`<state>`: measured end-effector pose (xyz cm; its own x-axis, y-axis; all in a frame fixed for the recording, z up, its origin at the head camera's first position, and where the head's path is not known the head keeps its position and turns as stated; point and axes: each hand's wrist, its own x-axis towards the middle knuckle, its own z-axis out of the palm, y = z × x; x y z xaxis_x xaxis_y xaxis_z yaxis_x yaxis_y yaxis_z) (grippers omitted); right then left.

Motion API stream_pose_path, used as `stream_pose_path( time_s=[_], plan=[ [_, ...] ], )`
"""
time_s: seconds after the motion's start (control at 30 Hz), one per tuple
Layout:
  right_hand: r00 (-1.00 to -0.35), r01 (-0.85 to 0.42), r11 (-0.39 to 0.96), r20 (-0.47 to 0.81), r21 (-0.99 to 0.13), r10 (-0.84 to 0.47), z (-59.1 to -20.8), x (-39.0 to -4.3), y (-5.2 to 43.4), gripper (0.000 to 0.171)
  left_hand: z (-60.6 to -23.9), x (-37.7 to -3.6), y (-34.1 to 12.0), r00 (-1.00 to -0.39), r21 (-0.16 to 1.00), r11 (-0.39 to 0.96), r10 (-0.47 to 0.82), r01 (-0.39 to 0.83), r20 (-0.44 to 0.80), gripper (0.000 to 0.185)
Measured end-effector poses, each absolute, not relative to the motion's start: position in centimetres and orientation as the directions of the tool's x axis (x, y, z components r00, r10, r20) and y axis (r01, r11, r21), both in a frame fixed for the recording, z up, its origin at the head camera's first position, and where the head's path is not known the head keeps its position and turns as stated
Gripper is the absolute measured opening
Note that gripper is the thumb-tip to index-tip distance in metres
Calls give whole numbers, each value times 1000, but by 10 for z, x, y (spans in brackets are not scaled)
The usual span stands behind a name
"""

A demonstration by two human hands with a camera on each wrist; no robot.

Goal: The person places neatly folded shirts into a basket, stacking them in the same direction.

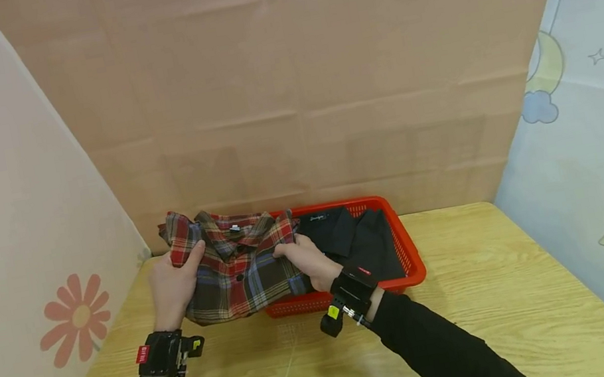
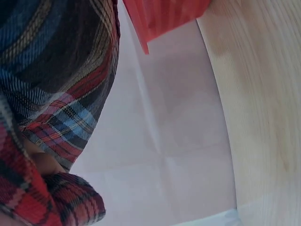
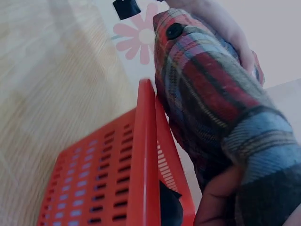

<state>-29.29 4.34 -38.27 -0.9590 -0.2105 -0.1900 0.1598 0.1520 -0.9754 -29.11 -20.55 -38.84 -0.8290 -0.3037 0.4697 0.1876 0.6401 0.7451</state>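
While both hands — left hand (image 1: 172,284), right hand (image 1: 307,260) — pinch the plaid shirt (image 1: 234,269) above the red basket (image 1: 412,263), lifting seems underway; next, a clear bench (image 1: 507,287) spot.

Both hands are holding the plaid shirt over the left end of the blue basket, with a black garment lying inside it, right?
Not quite: the basket is red, not blue, as the head view shows. The rest holds: left hand and right hand both hold the plaid shirt over its left end, with a black garment inside.

Light wooden table (image 1: 483,318) with a red basket (image 1: 412,263) on top.
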Motion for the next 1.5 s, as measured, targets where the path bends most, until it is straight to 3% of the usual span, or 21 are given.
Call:
stream_pose_path(
  time_s=[0.27, 0.33, 0.5, 0.63, 1.07, 1.5],
  plan=[
    [-962, 147, 234, -194, -961, -192, -388, -299, 58, 92, -388, -294, -185, -817, 740, 626, -277, 246, 505, 57],
    [-963, 128, 237, -178, -963, -205, -389, -300, 63, 85, -388, -294, -181, -822, 740, 626, -270, 245, 500, 57],
    [-960, 38, 217, -96, -975, -263, -389, -302, 73, 34, -387, -296, -175, -852, 708, 649, -175, 276, 493, 56],
    [-957, -4, 219, -60, -976, -283, -388, -304, 81, 26, -385, -298, -172, -872, 676, 659, -61, 330, 485, 50],
    [-971, -71, 210, 19, -975, -239, -381, -301, 108, 34, -379, -294, -155, -899, 703, 589, 101, 399, 426, 9],
    [-976, -103, 248, 51, -963, -210, -367, -302, 168, 41, -378, -305, -125, -918, 754, 535, 121, 381, 378, 28]
  ],
)
